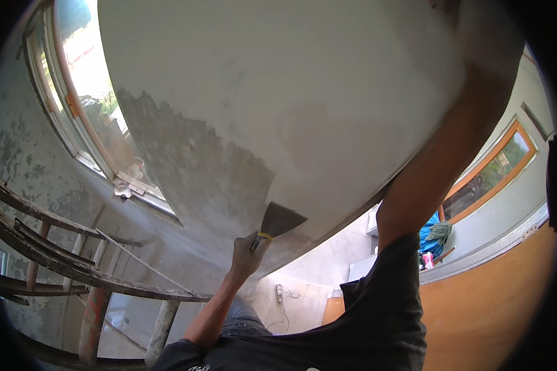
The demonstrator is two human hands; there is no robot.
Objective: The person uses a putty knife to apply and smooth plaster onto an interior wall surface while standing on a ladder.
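Note:
My left hand is closed on the handle of a putty knife, whose wide metal blade lies at the lower part of the pale plastered surface filling the middle and top. Beside the blade is a rough grey patch with a ragged upper edge; the rest looks smoother and whiter. My right arm reaches up along the surface's right side. My right hand, at the top right, is blurred and dim, so its fingers and anything in them cannot be made out.
A worn wooden ladder stands at lower left, below a window in a patchy wall. Another wood-framed window is at right, with blue and green bundles near it. A socket strip with cable and an orange-brown panel are lower down.

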